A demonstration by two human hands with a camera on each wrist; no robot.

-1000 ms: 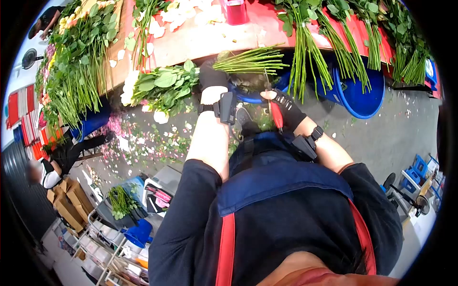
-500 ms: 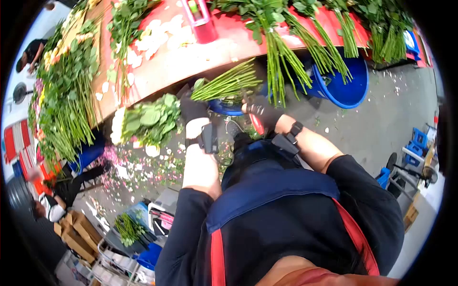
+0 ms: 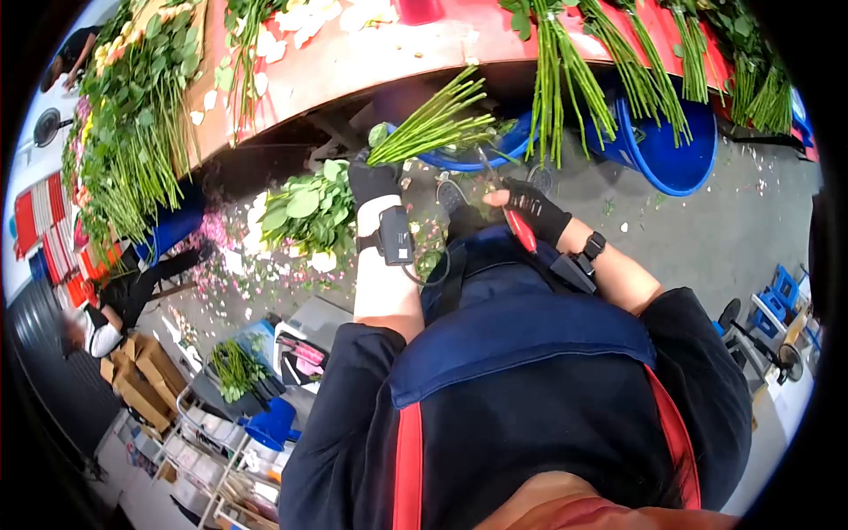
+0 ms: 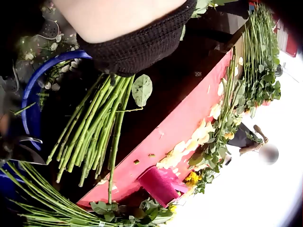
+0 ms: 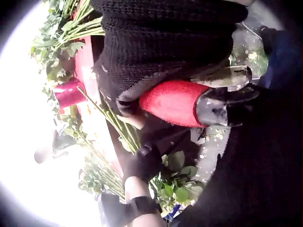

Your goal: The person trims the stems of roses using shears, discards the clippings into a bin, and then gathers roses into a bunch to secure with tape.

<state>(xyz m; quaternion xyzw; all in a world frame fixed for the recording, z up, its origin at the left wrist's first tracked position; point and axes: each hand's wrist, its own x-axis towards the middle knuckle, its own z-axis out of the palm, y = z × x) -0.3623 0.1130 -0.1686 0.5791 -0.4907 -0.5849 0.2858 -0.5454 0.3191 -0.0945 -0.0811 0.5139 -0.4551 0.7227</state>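
My left hand, in a black fingerless glove, grips a bunch of flowers by the green stems. The cut ends fan up to the right, and the leafy part with pale blooms hangs on the left. In the left wrist view the bare stems spread below the glove cuff. My right hand, gloved the same way, holds red-handled pruning shears. Their metal blades show near the stem ends in the left wrist view. A blue bucket stands beneath the stems.
Bunches of stems overhang the red-topped table, with loose petals and a pink container. Another blue bucket stands at right. Petals and leaves litter the floor. A seated person is at left.
The bunch has tilted, its stem ends pointing more steeply upward, and my left hand has lowered away from the table. The right hand keeps holding the shears. The head view has shifted about.
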